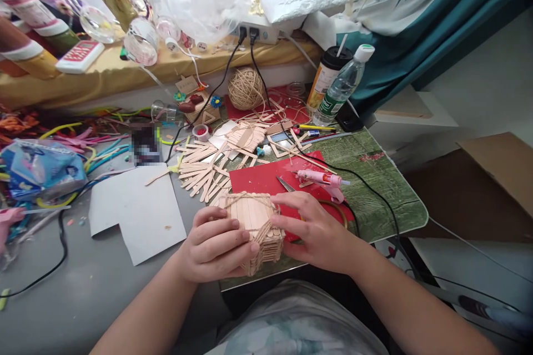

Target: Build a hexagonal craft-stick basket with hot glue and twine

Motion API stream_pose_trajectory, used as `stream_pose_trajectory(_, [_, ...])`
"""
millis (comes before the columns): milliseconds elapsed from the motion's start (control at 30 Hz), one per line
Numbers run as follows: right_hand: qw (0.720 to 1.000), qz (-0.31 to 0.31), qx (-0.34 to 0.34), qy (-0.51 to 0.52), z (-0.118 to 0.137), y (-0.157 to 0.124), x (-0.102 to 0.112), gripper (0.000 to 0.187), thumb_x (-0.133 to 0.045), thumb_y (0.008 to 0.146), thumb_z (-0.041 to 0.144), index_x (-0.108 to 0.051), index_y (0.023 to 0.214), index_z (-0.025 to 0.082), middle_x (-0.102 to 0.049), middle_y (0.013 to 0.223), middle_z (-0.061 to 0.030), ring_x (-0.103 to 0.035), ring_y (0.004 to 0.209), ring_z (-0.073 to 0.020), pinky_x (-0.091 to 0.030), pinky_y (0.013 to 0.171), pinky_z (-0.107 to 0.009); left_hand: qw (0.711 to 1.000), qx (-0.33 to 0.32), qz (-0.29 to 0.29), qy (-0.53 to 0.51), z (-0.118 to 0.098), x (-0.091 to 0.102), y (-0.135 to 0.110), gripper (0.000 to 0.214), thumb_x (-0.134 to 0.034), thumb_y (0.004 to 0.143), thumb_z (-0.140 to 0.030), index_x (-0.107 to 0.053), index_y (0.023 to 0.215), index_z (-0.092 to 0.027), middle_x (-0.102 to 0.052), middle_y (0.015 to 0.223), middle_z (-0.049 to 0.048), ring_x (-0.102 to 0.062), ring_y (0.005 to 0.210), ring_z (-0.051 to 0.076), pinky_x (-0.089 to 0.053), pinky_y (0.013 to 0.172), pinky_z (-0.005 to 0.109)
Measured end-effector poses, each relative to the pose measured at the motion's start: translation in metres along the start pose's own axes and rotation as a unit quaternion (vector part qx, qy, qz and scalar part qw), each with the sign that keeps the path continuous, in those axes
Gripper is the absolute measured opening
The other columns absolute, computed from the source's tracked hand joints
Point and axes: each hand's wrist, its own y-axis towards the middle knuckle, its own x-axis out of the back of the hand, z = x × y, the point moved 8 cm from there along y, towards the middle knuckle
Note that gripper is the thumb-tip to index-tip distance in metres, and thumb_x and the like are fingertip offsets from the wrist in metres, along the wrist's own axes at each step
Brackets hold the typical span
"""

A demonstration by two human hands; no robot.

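Observation:
A small house built of popsicle sticks (255, 228), wound with twine, rests at the near edge of the desk. My left hand (214, 247) wraps its fingers round the house's left side and front. My right hand (318, 231) presses its fingers against the right side and top of the house. Both hands grip the house between them. A pink glue gun (323, 181) lies just behind my right hand on a red sheet (260, 180).
Loose popsicle sticks (208, 169) are heaped behind the house. A twine ball (246, 89), a plastic bottle (342, 86), a cup (323, 77), white paper (135, 208), pipe cleaners (89, 141) and black cables (377, 195) crowd the desk. A cardboard box (499, 169) stands at right.

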Motion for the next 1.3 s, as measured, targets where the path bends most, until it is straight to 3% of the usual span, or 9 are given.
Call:
stream_pose_trajectory(367, [1.000,-0.014,0.017,0.008,0.003,0.008,0.003,0.049,-0.073,0.096,0.015,-0.057,0.141,0.027,-0.061,0.144,-0.0133,-0.056,0.137,-0.0274,-0.048,0.117,-0.048,1.000,-0.003,0.003,0.022,-0.008,0.002,0.021,0.008,-0.080,0.087,-0.024,-0.076,0.087,-0.030,-0.071,0.095,-0.0010,-0.066,0.093,0.016,-0.060,0.094,0.038])
stream_pose_trajectory(600, [0.999,-0.030,-0.017,0.034,-0.006,-0.001,0.003,0.069,-0.077,0.096,0.025,-0.043,0.156,0.030,-0.059,0.150,-0.0141,-0.055,0.142,-0.0283,-0.047,0.120,-0.052,1.000,-0.012,0.003,0.027,-0.008,0.003,0.010,0.016,-0.087,0.078,-0.028,-0.074,0.084,-0.035,-0.072,0.102,-0.0022,-0.065,0.096,0.018,-0.061,0.096,0.041])
stream_pose_trajectory(800, [0.999,-0.025,0.003,0.040,-0.007,-0.001,0.002,0.068,-0.074,0.097,0.020,-0.046,0.158,0.033,-0.059,0.150,-0.0128,-0.056,0.141,-0.0274,-0.048,0.119,-0.050,0.999,-0.029,0.000,0.020,-0.012,0.002,0.001,0.019,-0.090,0.074,-0.029,-0.074,0.082,-0.036,-0.071,0.105,-0.0032,-0.065,0.099,0.019,-0.061,0.099,0.044])
stream_pose_trajectory(900, [0.996,-0.023,-0.032,0.077,-0.015,-0.002,0.003,0.067,-0.079,0.096,0.025,-0.050,0.156,0.033,-0.059,0.151,-0.0135,-0.057,0.141,-0.0279,-0.048,0.120,-0.050,1.000,-0.004,-0.007,0.008,-0.007,0.004,0.001,0.019,-0.088,0.077,-0.030,-0.074,0.088,-0.038,-0.071,0.099,-0.0026,-0.066,0.097,0.019,-0.061,0.100,0.044])
stream_pose_trajectory(967, [0.989,-0.019,-0.065,0.133,-0.022,-0.003,0.003,0.071,-0.085,0.091,0.036,-0.053,0.155,0.032,-0.059,0.151,-0.0138,-0.057,0.141,-0.0286,-0.048,0.120,-0.049,0.999,0.039,-0.013,-0.019,0.003,0.006,0.001,0.014,-0.082,0.085,-0.039,-0.075,0.097,-0.037,-0.070,0.098,0.0003,-0.067,0.095,0.021,-0.062,0.098,0.047])
stream_pose_trajectory(1033, [0.976,-0.023,-0.090,0.198,-0.028,-0.004,0.002,0.075,-0.088,0.086,0.047,-0.057,0.152,0.031,-0.059,0.151,-0.0135,-0.058,0.141,-0.0296,-0.048,0.121,-0.049,0.995,0.081,-0.015,-0.050,0.015,0.008,0.002,0.023,-0.074,0.092,-0.051,-0.074,0.109,-0.035,-0.070,0.098,0.0037,-0.067,0.095,0.023,-0.064,0.095,0.050])
stream_pose_trajectory(1133, [0.960,-0.067,-0.105,0.250,-0.033,-0.003,0.005,0.062,-0.083,0.090,0.052,-0.065,0.145,0.029,-0.064,0.144,-0.0129,-0.061,0.136,-0.0295,-0.049,0.119,-0.049,0.992,0.102,-0.026,-0.064,0.026,0.010,0.004,0.040,-0.073,0.091,-0.057,-0.071,0.121,-0.030,-0.068,0.102,0.0071,-0.068,0.099,0.026,-0.065,0.094,0.051])
stream_pose_trajectory(1233, [0.953,-0.152,-0.120,0.234,-0.034,-0.004,0.012,0.027,-0.073,0.101,0.037,-0.076,0.127,0.029,-0.074,0.124,-0.0091,-0.071,0.117,-0.0242,-0.056,0.109,-0.044,0.993,0.097,-0.039,-0.052,0.029,0.009,0.000,0.041,-0.075,0.091,-0.056,-0.070,0.122,-0.029,-0.067,0.106,0.0076,-0.069,0.104,0.028,-0.066,0.096,0.055])
stream_pose_trajectory(1300, [0.945,-0.205,-0.145,0.211,-0.035,-0.006,0.017,0.022,-0.062,0.107,0.027,-0.076,0.125,0.030,-0.077,0.113,-0.0068,-0.073,0.107,-0.0213,-0.059,0.103,-0.042,0.993,0.090,-0.057,-0.042,0.028,0.009,-0.010,0.034,-0.074,0.092,-0.054,-0.071,0.118,-0.032,-0.068,0.105,0.0067,-0.069,0.104,0.028,-0.066,0.096,0.058])
